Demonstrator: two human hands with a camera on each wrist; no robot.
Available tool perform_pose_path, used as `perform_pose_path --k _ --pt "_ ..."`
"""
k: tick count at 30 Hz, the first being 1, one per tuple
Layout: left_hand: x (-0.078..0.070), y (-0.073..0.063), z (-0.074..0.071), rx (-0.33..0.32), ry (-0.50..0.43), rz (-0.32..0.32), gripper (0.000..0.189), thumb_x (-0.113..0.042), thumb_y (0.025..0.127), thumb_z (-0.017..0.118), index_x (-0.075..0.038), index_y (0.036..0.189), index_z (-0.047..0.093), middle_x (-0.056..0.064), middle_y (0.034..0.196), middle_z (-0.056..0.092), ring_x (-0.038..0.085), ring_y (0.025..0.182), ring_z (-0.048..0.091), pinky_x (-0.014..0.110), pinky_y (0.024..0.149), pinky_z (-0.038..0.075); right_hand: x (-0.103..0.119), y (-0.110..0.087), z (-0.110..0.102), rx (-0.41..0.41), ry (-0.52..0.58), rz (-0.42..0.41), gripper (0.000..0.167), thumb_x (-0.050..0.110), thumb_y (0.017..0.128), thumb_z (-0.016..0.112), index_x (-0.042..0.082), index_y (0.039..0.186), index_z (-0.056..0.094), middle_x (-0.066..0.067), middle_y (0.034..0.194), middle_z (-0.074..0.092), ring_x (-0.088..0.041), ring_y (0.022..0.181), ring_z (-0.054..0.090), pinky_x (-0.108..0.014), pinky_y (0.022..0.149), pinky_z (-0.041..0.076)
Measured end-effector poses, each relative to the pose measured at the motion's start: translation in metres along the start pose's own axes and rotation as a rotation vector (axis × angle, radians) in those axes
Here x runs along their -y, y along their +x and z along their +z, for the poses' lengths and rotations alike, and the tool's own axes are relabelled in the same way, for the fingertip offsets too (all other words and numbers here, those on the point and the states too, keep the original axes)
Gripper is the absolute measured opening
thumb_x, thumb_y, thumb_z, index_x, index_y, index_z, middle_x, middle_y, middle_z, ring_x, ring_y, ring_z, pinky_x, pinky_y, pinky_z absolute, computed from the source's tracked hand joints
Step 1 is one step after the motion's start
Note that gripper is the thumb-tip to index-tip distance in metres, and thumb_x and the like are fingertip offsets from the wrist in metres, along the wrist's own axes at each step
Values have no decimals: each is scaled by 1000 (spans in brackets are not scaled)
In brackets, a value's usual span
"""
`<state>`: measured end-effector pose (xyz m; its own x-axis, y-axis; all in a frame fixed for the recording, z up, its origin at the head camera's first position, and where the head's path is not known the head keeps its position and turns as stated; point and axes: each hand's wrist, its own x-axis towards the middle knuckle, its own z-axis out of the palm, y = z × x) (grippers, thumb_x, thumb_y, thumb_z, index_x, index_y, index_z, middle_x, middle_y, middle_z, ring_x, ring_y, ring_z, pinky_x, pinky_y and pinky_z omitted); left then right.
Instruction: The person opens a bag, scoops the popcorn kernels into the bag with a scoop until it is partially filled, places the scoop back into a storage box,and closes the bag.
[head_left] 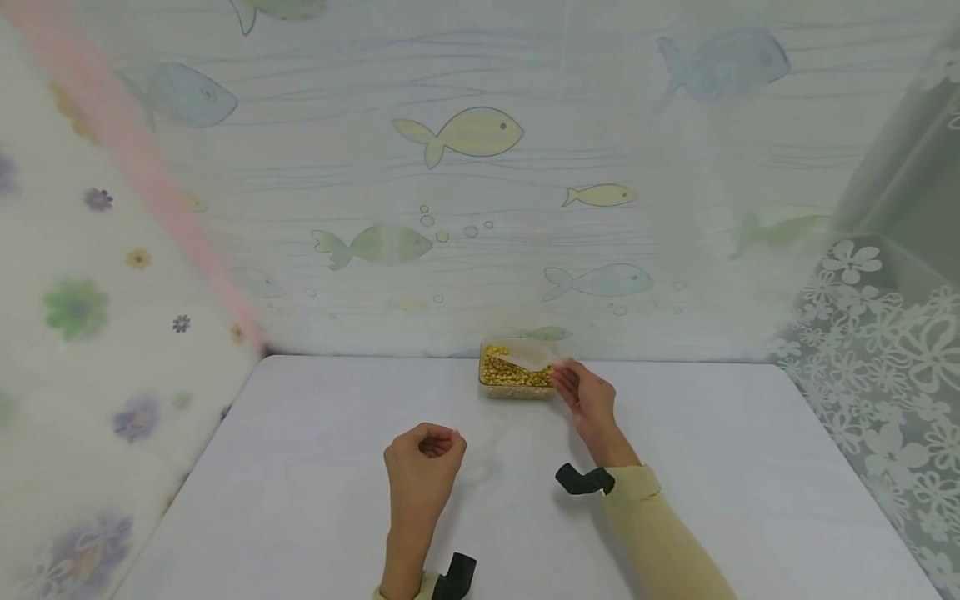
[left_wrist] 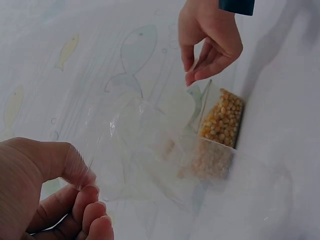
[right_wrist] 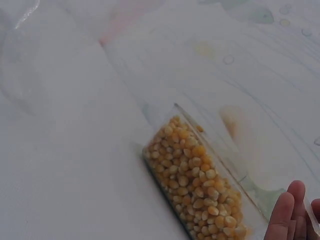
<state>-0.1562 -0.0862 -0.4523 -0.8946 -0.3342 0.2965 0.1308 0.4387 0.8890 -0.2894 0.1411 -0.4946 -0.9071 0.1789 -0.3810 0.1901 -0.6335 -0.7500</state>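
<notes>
My left hand (head_left: 424, 471) pinches a clear, thin plastic bag (left_wrist: 125, 155) between thumb and forefinger; the bag hangs open and crinkled and is barely visible in the head view. Farther back, my right hand (head_left: 590, 404) pinches a translucent whitish scoop (head_left: 531, 357) at the right end of a clear rectangular container (head_left: 517, 392). Yellow corn kernels (right_wrist: 195, 185) fill much of that container. The scoop is over the container's back part; whether it touches the kernels I cannot tell. In the right wrist view only some fingertips (right_wrist: 281, 212) show.
A white-covered table (head_left: 300, 467) bears the container near its back edge. Behind stands a fish-patterned curtain (head_left: 480, 208). Flowered cloth (head_left: 75, 308) hangs at the left, lace (head_left: 885, 417) at the right. Black wrist mounts (head_left: 585, 480) stick out from both sleeves.
</notes>
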Motion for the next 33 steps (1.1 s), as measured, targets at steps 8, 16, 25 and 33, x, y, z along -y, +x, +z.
perform_pose_path --k 8,16,25,33 --pt "-1 -1 0 2 0 11 11 -1 80 76 -7 73 73 -1 64 65 10 56 60 23 55 53 3 -4 -6 45 61 84 11 16 104 58 10 100 67 0 79 76 -9 75 72 -20 76 59" --pt "-3 -1 0 2 8 8 10 -1 81 76 -7 73 73 -1 64 65 10 56 60 23 56 53 5 -13 -9 58 1 79 18 20 104 57 10 119 61 3 84 76 -6 81 71 -20 81 58" --pt "-4 -1 -1 -8 18 17 13 -1 82 75 -9 72 72 -2 64 63 11 57 58 23 56 51 10 -22 -14 73 -40 71 17 23 104 58 9 113 61 3 85 76 -8 82 71 -21 84 58" --pt "-2 -2 2 -41 14 39 14 0 81 73 -9 70 70 -2 62 61 12 56 56 24 55 50 16 -33 -18 110 -46 67 17 20 103 60 15 89 69 2 81 76 -7 74 68 -21 81 58"
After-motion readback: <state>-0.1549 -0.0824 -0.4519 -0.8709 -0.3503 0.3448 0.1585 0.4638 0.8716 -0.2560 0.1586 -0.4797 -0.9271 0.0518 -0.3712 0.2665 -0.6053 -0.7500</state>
